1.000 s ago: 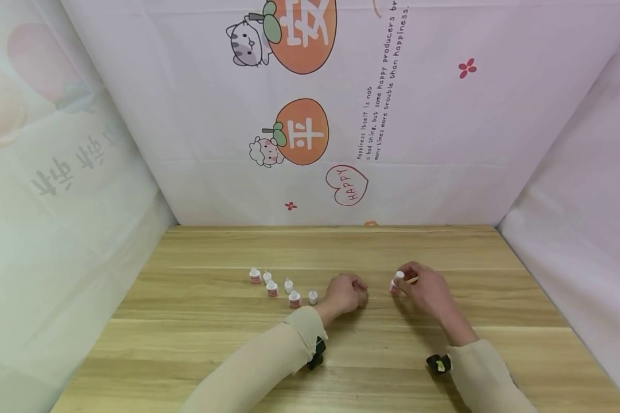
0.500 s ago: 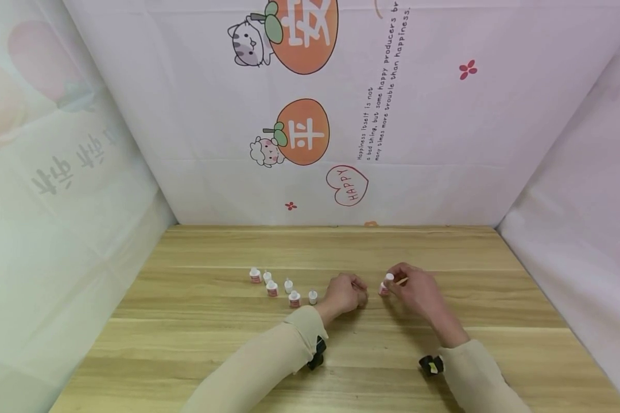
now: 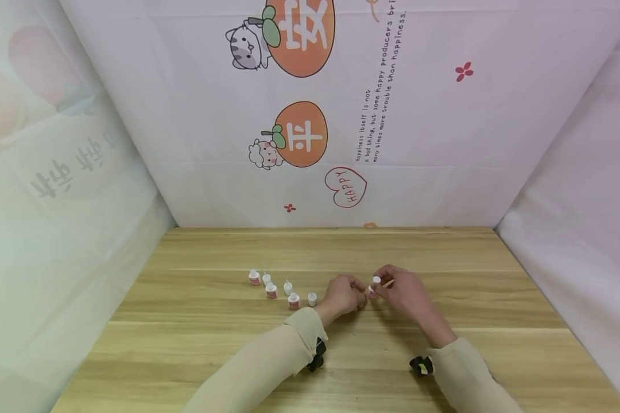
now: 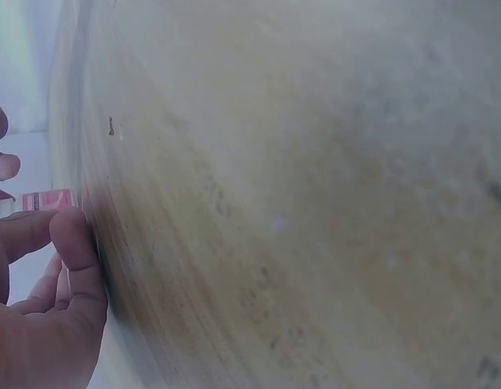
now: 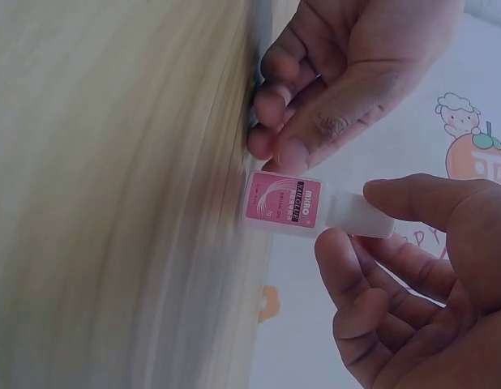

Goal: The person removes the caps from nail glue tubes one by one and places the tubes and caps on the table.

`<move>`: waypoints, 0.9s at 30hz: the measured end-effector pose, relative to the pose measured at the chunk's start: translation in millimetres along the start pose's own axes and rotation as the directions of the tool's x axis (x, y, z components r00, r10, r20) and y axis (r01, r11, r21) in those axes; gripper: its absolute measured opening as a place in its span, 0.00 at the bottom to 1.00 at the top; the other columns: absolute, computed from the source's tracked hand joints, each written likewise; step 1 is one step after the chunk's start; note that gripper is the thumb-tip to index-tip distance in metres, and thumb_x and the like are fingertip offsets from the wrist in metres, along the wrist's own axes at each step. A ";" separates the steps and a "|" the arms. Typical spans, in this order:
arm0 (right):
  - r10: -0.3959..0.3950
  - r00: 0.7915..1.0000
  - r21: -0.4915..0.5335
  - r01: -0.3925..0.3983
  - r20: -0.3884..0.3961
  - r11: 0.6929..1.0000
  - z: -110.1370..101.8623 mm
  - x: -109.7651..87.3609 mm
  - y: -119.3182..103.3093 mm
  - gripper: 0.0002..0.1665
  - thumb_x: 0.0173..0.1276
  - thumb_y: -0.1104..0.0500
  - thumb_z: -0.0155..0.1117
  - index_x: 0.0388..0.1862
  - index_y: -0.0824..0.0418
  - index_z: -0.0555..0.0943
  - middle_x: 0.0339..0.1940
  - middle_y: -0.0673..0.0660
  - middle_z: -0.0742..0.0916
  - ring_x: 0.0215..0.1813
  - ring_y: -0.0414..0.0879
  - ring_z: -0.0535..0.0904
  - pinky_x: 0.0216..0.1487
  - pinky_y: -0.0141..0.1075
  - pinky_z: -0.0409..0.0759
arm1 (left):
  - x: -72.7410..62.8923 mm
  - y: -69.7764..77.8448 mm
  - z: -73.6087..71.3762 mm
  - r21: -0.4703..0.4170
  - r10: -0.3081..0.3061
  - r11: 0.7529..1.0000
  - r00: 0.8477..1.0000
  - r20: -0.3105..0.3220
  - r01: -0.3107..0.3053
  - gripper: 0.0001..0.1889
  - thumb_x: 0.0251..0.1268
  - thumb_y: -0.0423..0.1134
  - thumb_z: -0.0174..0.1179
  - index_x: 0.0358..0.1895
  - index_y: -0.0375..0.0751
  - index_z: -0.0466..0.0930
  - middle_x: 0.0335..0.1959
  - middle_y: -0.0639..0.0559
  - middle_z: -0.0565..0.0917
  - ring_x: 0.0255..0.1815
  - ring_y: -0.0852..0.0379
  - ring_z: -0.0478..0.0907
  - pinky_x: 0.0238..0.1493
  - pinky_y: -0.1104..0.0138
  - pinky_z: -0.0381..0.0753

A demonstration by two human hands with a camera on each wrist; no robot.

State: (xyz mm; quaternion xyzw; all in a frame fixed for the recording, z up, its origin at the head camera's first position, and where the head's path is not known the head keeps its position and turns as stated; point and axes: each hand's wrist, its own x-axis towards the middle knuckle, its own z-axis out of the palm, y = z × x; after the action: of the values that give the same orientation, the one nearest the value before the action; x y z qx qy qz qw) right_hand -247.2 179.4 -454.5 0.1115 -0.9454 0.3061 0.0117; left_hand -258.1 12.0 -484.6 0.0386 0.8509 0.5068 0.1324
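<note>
My right hand [image 3: 405, 289] pinches the white cap of a small nail glue bottle [image 5: 283, 204] between thumb and fingers. The bottle stands upright on the table, its pink label showing in the right wrist view. Right beside it, my left hand [image 3: 343, 294] rests on the wood with loosely bent fingers; its thumb tip [image 5: 293, 154] is right at the bottle's lower side. In the left wrist view, the left fingertips partly cover the pink label [image 4: 52, 199].
To the left stand several open pink-labelled bottles [image 3: 294, 302] in a slanting row. White caps [image 3: 312, 299] with upright stems stand beside them. The wooden table [image 3: 212, 350] meets a printed white cloth [image 3: 418, 195] at the back, with cloth walls at both sides.
My right hand has brought the capped bottle leftwards along the table until it is beside my left hand. The left hand has stayed in place.
</note>
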 end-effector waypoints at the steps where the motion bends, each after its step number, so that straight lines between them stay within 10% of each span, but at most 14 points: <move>1: 0.004 1.000 -0.002 -0.004 0.002 1.000 0.9 0.3 -0.8 0.10 0.69 0.54 0.67 0.45 0.56 0.82 0.39 0.54 0.88 0.41 0.49 0.87 0.39 0.42 0.84 | -0.4 -0.1 -0.1 -0.007 0.001 1.000 1.000 0.002 -0.001 0.07 0.60 0.28 0.64 0.41 0.37 0.85 0.23 0.51 0.87 0.20 0.62 0.79 0.21 0.73 0.75; 27: -0.026 0.999 -0.031 0.024 -0.038 0.999 6.3 2.5 -4.5 0.08 0.67 0.55 0.68 0.40 0.57 0.82 0.35 0.53 0.89 0.39 0.49 0.87 0.38 0.43 0.83 | 2.9 -1.6 2.3 -0.022 0.008 1.000 1.000 -0.009 -0.009 0.05 0.60 0.27 0.64 0.38 0.38 0.85 0.23 0.48 0.88 0.19 0.61 0.79 0.19 0.74 0.73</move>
State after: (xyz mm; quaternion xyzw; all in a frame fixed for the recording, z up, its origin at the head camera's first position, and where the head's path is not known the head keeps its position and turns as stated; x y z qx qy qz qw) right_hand -248.3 171.7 -456.7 0.1172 -0.9481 0.2934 0.0355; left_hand -260.2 13.8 -487.5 0.0384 0.8456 0.5171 0.1268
